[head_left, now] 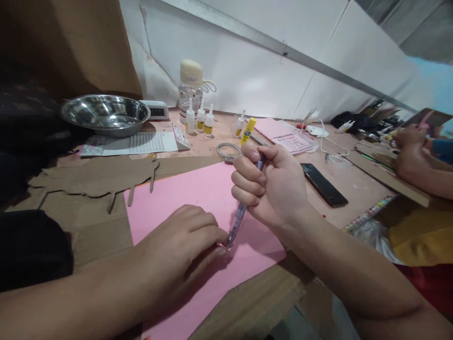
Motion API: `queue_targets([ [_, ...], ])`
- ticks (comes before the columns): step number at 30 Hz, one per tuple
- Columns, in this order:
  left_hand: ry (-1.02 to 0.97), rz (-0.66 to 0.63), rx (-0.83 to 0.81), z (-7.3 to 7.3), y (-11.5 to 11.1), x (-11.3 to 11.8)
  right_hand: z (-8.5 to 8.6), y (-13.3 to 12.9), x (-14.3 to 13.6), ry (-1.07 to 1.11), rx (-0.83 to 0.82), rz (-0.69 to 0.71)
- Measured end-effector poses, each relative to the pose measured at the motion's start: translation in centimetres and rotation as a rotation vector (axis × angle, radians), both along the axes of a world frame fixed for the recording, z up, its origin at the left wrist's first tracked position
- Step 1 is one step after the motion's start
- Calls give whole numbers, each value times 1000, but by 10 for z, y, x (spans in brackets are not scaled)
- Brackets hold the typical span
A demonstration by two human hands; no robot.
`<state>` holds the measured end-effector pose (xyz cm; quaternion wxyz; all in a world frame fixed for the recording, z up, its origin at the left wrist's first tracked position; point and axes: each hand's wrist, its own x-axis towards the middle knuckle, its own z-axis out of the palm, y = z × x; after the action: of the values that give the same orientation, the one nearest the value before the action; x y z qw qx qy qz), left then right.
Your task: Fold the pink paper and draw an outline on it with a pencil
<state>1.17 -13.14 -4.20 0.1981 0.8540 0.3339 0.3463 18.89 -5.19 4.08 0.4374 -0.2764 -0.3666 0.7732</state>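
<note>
A slim translucent purple pen-like tool [238, 222] is wrapped in the fist of my right hand [271, 182]. It slants with its tip down, right beside the fingertips of my left hand [193, 238]. That hand rests on a pink sheet [184, 189], its thumb and index finger pinched together at the tool's tip. Whatever lies between them is too small to make out. Under the pink sheet lies brown cardboard [90, 177]. A yellow tube [248, 131] shows just beyond my right fist, its lower end hidden.
Behind the sheet stand a metal bowl [106, 113], small glue bottles [200, 118], a drinking bottle [191, 89] and a roll of tape [228, 151]. A phone [324, 184] lies to the right, near printed pink papers [286, 137]. Another person's arm [417, 160] is at the far right.
</note>
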Motion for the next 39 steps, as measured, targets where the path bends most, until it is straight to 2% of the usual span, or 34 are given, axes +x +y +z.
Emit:
queue_targets([
  [13,28,-34,68,5,5,0,-2,1,2,16,18,13],
  [20,13,-4,95,6,4,0,2,0,2,-20,12,3],
  [39,30,-13,98,6,3,-1,1,-1,4,-31,63,-31],
])
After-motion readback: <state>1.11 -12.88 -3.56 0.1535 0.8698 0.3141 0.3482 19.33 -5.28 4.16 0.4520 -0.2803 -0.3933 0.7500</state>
